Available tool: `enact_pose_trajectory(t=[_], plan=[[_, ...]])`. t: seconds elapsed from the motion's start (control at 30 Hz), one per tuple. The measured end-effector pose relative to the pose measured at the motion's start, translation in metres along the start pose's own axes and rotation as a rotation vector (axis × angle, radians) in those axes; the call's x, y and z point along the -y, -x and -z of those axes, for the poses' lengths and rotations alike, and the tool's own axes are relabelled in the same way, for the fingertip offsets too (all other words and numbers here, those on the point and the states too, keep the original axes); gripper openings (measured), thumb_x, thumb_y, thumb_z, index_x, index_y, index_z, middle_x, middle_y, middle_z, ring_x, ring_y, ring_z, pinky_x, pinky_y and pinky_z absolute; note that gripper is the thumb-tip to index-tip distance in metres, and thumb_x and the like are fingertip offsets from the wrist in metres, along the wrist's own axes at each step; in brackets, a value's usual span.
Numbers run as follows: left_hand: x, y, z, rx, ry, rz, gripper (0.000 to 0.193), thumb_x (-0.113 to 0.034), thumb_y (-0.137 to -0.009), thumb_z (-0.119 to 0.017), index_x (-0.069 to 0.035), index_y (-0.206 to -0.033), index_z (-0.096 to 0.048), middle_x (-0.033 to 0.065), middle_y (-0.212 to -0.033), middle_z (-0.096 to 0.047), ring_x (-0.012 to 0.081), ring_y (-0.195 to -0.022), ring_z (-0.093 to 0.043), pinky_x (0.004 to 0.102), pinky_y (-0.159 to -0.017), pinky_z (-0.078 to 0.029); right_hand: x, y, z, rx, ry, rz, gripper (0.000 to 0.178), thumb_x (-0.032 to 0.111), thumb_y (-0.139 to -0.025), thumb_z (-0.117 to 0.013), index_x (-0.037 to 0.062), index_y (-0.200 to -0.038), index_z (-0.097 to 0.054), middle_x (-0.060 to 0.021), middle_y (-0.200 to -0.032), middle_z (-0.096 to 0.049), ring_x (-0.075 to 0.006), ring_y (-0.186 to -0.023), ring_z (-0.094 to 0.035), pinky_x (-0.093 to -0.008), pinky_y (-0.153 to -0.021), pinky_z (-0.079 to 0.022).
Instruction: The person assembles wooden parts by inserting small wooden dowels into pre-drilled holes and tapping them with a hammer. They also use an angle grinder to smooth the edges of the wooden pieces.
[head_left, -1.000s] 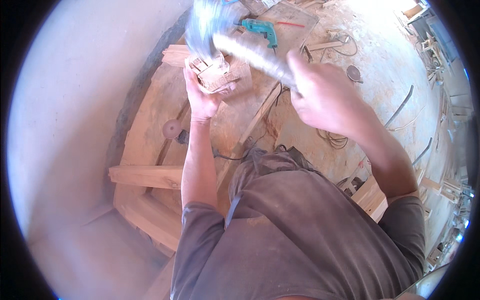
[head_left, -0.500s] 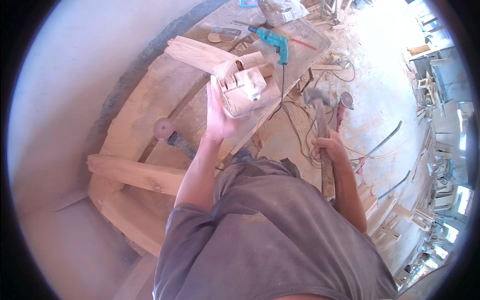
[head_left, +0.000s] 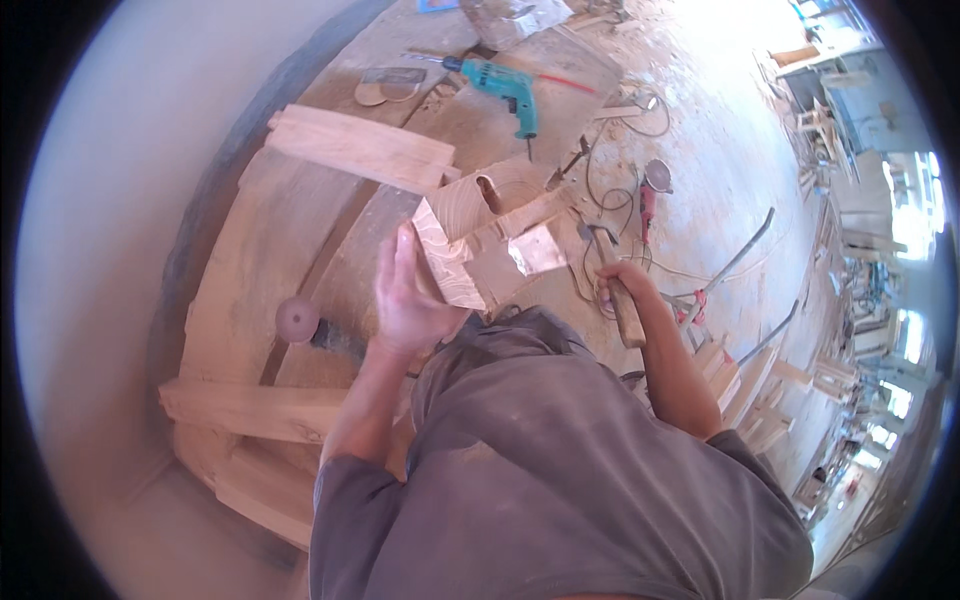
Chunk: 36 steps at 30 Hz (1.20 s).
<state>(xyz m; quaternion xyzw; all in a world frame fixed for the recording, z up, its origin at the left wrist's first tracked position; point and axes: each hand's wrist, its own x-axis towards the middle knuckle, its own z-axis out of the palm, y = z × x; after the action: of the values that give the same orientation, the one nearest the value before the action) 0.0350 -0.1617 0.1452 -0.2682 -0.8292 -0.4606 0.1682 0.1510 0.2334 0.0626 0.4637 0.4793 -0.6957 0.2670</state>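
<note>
My left hand [head_left: 408, 305] grips the lower left side of a pale wooden block [head_left: 440, 250], its fingers pointing up along the wood. The block is held tilted in front of me, with notches and a rounded groove cut into it. A small light patch, perhaps a smaller piece, shows on its right part. To the right of the block, my right hand [head_left: 622, 285] is closed round the wooden handle of a hammer [head_left: 628, 318]. The hammer's head is up beside the block's right end; whether they touch, I cannot tell.
A teal power drill [head_left: 500, 85] lies on the wooden bench [head_left: 235, 245], near a squared timber [head_left: 360, 145]. An angle grinder [head_left: 298, 320] sits at the left. Another grinder [head_left: 655, 180] with a red body and cables lie on the floor. Timber beams [head_left: 250, 405] cross the near left.
The block has come lower and closer to me and turned, separating in view from the timber behind it. My right hand has moved slightly left, bringing the hammer nearer the block. The view has shifted.
</note>
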Motion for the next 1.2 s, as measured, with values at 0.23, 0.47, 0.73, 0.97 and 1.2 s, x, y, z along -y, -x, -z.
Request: enact_pose_trajectory(t=[0.23, 0.47, 0.73, 0.97, 1.2], plan=[[0.028, -0.045, 0.026, 0.275, -0.224, -0.127, 0.103, -0.018, -0.061, -0.089, -0.001, -0.149, -0.037, 0.0256, -0.129, -0.055, 0.0454, -0.107, -0.06, 0.0519, -0.084, -0.054, 0.094, -0.095, -0.002, 0.17, 0.176, 0.243, 0.02, 0.016, -0.088, -0.061, 0.0017, -0.075, -0.064, -0.0147, -0.064, -0.065, -0.0278, -0.048, -0.06, -0.0407, -0.051, -0.054], [0.087, -0.067, 0.017, 0.431, -0.445, -0.106, 0.088, 0.002, -0.056, -0.076, -0.013, -0.138, -0.047, 0.0227, -0.137, -0.051, 0.0481, -0.115, -0.057, 0.0543, -0.088, -0.054, 0.129, -0.196, -0.024, 0.187, 0.065, 0.354, 0.018, 0.018, -0.088, -0.065, 0.0027, -0.08, -0.065, -0.0096, -0.071, -0.066, -0.0211, -0.063, -0.065, -0.0347, -0.061, -0.053], [0.134, -0.027, 0.0, 0.65, -0.549, -0.102, 0.065, -0.001, -0.059, -0.075, -0.015, -0.122, -0.063, 0.0225, -0.139, -0.05, 0.0475, -0.131, -0.047, 0.0581, -0.112, -0.04, 0.045, -0.185, -0.01, -0.266, 0.695, 0.391, 0.039, 0.021, -0.084, -0.072, -0.0048, -0.112, -0.061, -0.02, -0.104, -0.072, -0.0283, -0.094, -0.072, -0.0392, -0.083, -0.055], [0.148, 0.023, -0.043, 0.839, -0.478, -0.079, 0.062, -0.004, -0.063, -0.074, -0.019, -0.122, -0.067, 0.0157, -0.145, -0.05, 0.0389, -0.138, -0.044, 0.0567, -0.12, -0.033, -0.024, -0.142, -0.004, -0.159, 0.652, 0.477, 0.031, 0.012, -0.086, -0.073, 0.0036, -0.115, -0.063, -0.0171, -0.097, -0.072, -0.0286, -0.092, -0.072, -0.0386, -0.084, -0.055], [0.158, 0.031, -0.048, 0.827, -0.453, -0.107, 0.06, -0.003, -0.06, -0.069, -0.017, -0.119, -0.066, 0.0133, -0.146, -0.052, 0.0362, -0.139, -0.045, 0.0544, -0.12, -0.033, -0.058, -0.111, -0.092, 0.29, 0.081, -0.321, 0.037, 0.033, -0.096, -0.07, 0.0028, -0.117, -0.068, -0.0106, -0.103, -0.071, -0.0223, -0.088, -0.067, -0.0345, -0.075, -0.054]])
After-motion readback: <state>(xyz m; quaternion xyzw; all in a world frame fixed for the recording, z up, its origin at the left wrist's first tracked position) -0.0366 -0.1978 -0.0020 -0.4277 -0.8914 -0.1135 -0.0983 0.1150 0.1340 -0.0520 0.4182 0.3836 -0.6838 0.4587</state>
